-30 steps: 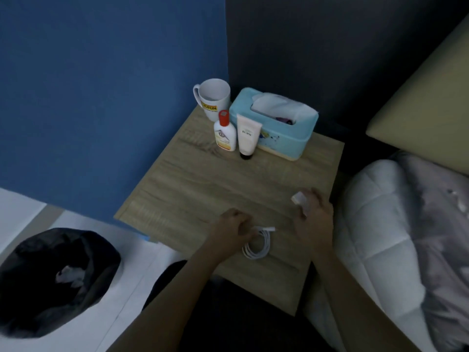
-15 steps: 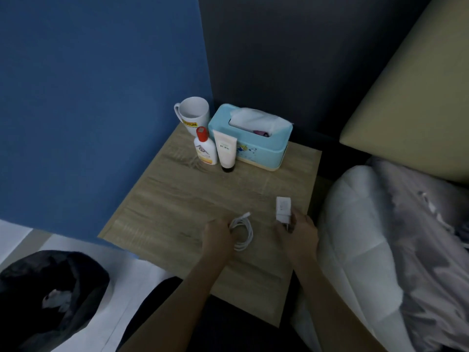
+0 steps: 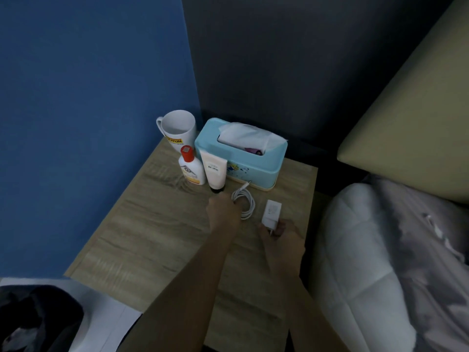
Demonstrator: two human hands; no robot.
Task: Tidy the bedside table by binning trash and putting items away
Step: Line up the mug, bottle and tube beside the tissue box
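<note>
While the left hand (image 3: 223, 212) closes on the coiled white cable (image 3: 245, 203), its loop running near to far, the right hand (image 3: 279, 231) pinches the charger plug (image 3: 272, 212) just right of it, upright on the wooden bedside table (image 3: 157, 224). Beyond stands a tissue box (image 3: 243, 161), against blue and dark walls.

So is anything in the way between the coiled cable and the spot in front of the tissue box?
Nothing visible. The left hand holds the coiled cable, and bare tabletop lies between it and the tissue box.
</note>
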